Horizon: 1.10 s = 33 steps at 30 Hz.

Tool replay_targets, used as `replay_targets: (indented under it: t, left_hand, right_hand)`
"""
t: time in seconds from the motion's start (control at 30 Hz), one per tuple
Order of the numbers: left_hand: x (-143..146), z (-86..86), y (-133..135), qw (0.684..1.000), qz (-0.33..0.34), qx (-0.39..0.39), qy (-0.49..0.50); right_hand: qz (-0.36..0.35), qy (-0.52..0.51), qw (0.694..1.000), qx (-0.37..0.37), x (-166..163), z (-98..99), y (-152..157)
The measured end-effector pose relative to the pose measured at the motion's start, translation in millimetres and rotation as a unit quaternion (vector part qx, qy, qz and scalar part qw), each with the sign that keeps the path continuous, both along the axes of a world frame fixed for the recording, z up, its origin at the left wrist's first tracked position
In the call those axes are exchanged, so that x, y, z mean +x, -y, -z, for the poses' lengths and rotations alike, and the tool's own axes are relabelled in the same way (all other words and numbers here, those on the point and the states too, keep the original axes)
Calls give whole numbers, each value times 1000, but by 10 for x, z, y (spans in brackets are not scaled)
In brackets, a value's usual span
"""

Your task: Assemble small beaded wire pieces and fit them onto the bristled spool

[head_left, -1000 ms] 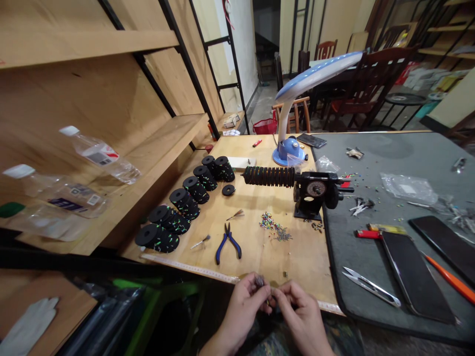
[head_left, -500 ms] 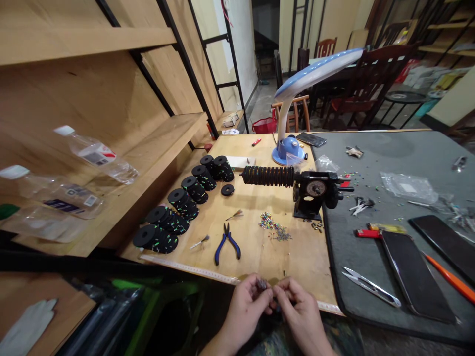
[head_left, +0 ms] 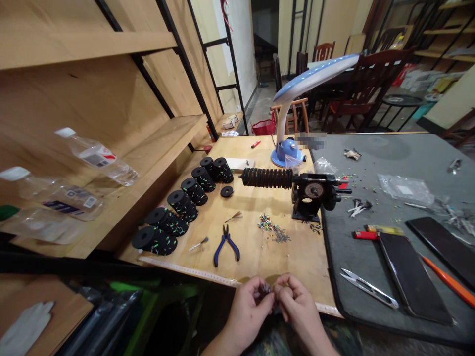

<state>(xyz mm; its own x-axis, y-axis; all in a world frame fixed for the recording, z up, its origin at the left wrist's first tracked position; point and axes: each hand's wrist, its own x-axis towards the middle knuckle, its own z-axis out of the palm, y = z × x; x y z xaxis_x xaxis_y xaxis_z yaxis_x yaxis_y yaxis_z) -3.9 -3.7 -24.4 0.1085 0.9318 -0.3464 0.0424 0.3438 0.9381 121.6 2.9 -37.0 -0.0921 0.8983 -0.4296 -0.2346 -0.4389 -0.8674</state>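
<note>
My left hand and my right hand meet at the table's near edge, fingertips almost touching. Both are closed in a pinch. A small dark greyish piece shows between the left fingers, too small to name. What the right fingers hold is hidden. Ahead of the hands lie a pile of coloured beads and a heap of tiny metal pins. Blue-handled pliers rest open to the left. Beyond the beads stands a black hand-cranked winder with a row of black discs on its shaft.
Several stacks of black foam spools line the table's left side. A blue-white lamp stands at the back. On the grey mat lie thread snips, a phone-like dark slab, lighters and an orange tool.
My right hand's fingers have shifted slightly up and toward the left hand. A small brass-coloured piece seen just beyond them at the table's edge no longer shows. The view has moved slightly.
</note>
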Motion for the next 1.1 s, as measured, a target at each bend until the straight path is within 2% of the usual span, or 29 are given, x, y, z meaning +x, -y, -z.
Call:
replay_targets:
  t: [0.17,0.4,0.6,0.77,0.87,0.97,1.1]
  left_hand:
    - [-5,-41,5,1000,0,-8,20]
    - [-20,-99,2,999,3,-10,38]
    - [18,-80,-9,999,21,-4,24]
    - [44,-33,-34,998,7,53,-21]
    - [49,-13,-47,998,13,58,2]
    - [27,-48,-73,999,17,50,11]
    - [-83,-201,-111,994,31,83,-57]
  right_hand:
    - [16,-21,1000,-4,43,1,-25]
    - [5,-10,999,35,55,17,15]
    - [2,-7,998,59,55,51,24]
    - [-12,11,997,81,57,2,42]
    - [-37,25,993,108,84,-34,53]
    - [-86,81,981,155,149,-66,23]
    - [-185,221,930,228,231,-141,-58]
